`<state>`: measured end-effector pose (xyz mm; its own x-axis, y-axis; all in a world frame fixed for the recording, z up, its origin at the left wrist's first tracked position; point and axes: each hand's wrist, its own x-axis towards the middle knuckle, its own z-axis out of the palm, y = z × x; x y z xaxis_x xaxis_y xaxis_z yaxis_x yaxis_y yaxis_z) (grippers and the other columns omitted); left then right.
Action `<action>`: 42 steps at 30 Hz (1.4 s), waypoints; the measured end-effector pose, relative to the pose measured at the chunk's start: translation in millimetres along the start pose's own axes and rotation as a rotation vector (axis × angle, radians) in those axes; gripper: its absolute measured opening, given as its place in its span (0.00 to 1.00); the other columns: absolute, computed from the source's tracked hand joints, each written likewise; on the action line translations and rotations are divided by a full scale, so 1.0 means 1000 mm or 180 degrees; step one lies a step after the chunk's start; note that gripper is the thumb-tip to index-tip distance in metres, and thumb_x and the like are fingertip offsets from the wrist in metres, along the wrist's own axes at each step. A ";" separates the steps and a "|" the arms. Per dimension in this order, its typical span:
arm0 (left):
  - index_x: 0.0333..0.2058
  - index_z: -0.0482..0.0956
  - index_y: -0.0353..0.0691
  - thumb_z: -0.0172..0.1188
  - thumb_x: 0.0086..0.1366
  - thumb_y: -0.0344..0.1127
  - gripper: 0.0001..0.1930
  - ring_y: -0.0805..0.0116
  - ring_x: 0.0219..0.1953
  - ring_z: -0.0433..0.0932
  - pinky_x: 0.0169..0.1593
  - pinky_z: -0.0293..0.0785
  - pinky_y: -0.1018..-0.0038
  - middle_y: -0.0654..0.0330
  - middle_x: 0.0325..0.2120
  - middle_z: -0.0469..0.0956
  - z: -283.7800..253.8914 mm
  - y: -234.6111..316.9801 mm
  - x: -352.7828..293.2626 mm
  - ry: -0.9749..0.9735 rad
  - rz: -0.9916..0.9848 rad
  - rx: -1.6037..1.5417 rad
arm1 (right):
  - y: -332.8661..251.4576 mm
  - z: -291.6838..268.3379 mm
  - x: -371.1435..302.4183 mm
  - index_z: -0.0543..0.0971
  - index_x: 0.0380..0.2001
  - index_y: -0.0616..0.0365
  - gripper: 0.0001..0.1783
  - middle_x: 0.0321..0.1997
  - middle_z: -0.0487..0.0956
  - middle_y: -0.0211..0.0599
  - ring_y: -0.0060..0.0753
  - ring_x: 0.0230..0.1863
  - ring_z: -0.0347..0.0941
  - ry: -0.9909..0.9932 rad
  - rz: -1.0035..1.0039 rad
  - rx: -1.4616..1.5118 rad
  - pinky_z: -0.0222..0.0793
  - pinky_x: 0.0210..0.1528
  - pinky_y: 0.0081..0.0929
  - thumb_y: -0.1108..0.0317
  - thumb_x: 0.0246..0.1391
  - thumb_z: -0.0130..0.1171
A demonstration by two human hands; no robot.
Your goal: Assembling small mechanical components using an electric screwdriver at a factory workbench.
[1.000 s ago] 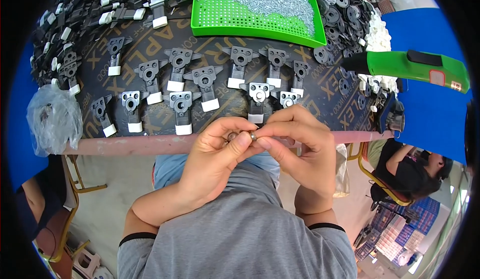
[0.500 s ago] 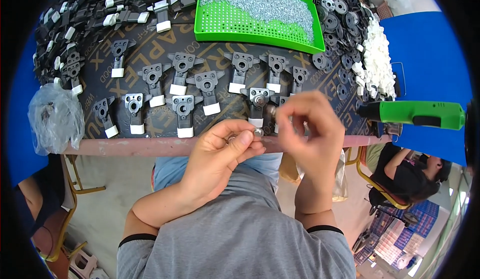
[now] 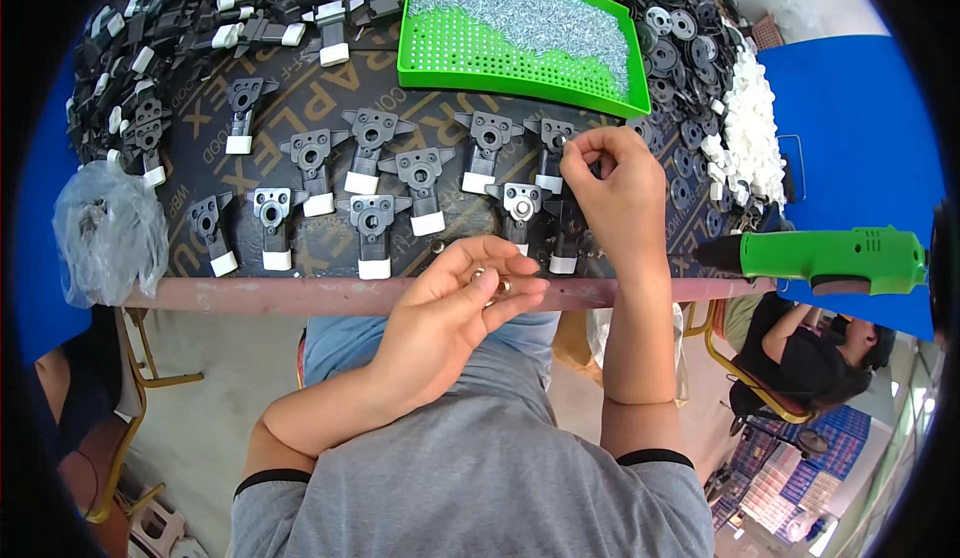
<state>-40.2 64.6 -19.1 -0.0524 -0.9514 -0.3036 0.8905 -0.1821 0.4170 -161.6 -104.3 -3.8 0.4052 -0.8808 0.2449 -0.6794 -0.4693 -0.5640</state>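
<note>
Cupped palm-up just off the near table edge, left hand (image 3: 455,303) holds a few small metal rings (image 3: 490,282) loosely between thumb and curled fingers; not a tight pinch, more a shallow dish, so the pieces sit ready to be picked one at a time. Hand hangs over the lap, short of the pinkish table edge (image 3: 300,296).

Right hand (image 3: 612,186) reaches farther, over the board. Fingertips are bunched together at the top of a black bracket (image 3: 553,141) in the second row; thumb and forefinger look closed on something tiny, but what lies between them cannot be made out. Wrist is bent down so the fingers come at the part from above.

Just beside that hand, nearer the edge, one bracket with a ring (image 3: 521,204) already shows a bright metal centre; its neighbours to the left have plain dark holes. Brackets lie in loose rows, each flat on its back with the white end toward the person, likely so every hole faces up and stays within reach.

Beyond the rows: a green tray (image 3: 440,58), perforated, holding a heap of small silvery screws (image 3: 520,8). Right of it, a pile of black discs (image 3: 680,38) and a drift of white plastic bits (image 3: 750,128). Far left, a heap of unsorted black parts (image 3: 180,8).

At the right table edge a green power screwdriver (image 3: 830,258) lies untouched, well apart from both hands. A crumpled clear plastic bag (image 3: 105,228) sits at the left corner.
</note>
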 end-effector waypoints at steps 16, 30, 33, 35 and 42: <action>0.62 0.61 0.33 0.42 0.76 0.37 0.21 0.61 0.57 0.73 0.60 0.70 0.64 0.51 0.55 0.71 0.010 0.014 0.001 0.0010 -0.0033 -0.0283 | -0.053 -0.038 -0.058 0.83 0.33 0.56 0.15 0.37 0.78 0.33 0.36 0.39 0.71 -0.0782 -0.0944 0.0558 0.65 0.41 0.27 0.74 0.36 0.72; 0.61 0.63 0.32 0.40 0.77 0.35 0.20 0.71 0.58 0.69 0.59 0.67 0.73 0.53 0.59 0.69 0.014 0.010 -0.003 -0.0123 -0.0050 -0.0067 | -0.043 -0.037 -0.065 0.83 0.33 0.57 0.15 0.36 0.79 0.34 0.36 0.39 0.74 -0.0641 -0.0852 0.0790 0.68 0.41 0.29 0.76 0.37 0.72; 0.61 0.63 0.32 0.40 0.77 0.36 0.20 0.71 0.59 0.68 0.60 0.66 0.72 0.52 0.61 0.67 0.019 0.012 -0.003 -0.0099 -0.0034 -0.0051 | -0.036 -0.035 -0.067 0.83 0.33 0.58 0.15 0.35 0.78 0.33 0.36 0.38 0.74 -0.0611 -0.1001 0.0775 0.68 0.40 0.28 0.76 0.36 0.72; 0.61 0.63 0.32 0.40 0.77 0.36 0.20 0.70 0.60 0.67 0.60 0.66 0.72 0.52 0.62 0.66 0.021 0.013 -0.003 -0.0084 0.0015 -0.0051 | -0.037 -0.033 -0.067 0.83 0.32 0.58 0.15 0.35 0.78 0.33 0.35 0.37 0.73 -0.0553 -0.0961 0.0827 0.68 0.39 0.28 0.77 0.36 0.72; 0.61 0.63 0.32 0.40 0.77 0.36 0.19 0.68 0.63 0.66 0.62 0.64 0.72 0.49 0.64 0.63 0.021 0.014 0.000 -0.0144 0.0063 -0.0063 | -0.036 -0.030 -0.065 0.82 0.30 0.57 0.13 0.33 0.78 0.32 0.32 0.33 0.71 -0.0471 -0.0936 0.0978 0.67 0.35 0.26 0.79 0.36 0.71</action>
<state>-37.7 57.1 4.6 -0.0547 -0.9651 -0.2561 0.9003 -0.1586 0.4053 -181.8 -31.7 24.6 0.6521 -0.6840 0.3270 -0.3182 -0.6384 -0.7009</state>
